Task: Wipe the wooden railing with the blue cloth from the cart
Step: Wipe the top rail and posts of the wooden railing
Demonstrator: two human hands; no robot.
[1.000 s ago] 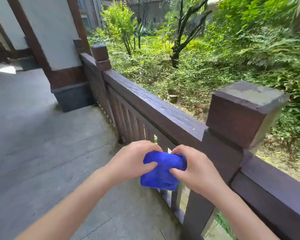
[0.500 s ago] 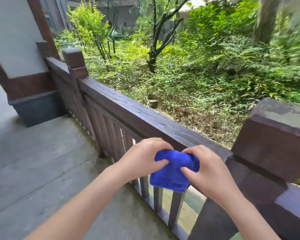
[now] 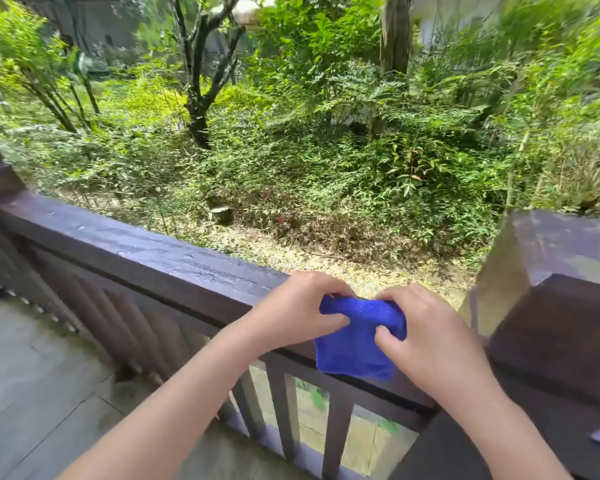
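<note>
Both the left hand point(image 3: 297, 308) and right hand point(image 3: 430, 336) pinch the folded blue cloth point(image 3: 355, 344) between closed fingers, just above the wooden railing point(image 3: 146, 254), apparently unwiped, with droplets beyond the left fingertips.

We are holding the cloth point(image 3: 357, 341) between both hands over the railing point(image 3: 146, 258); the post point(image 3: 551, 289) is standing right, shrubs point(image 3: 326, 150) lying beyond.
</note>
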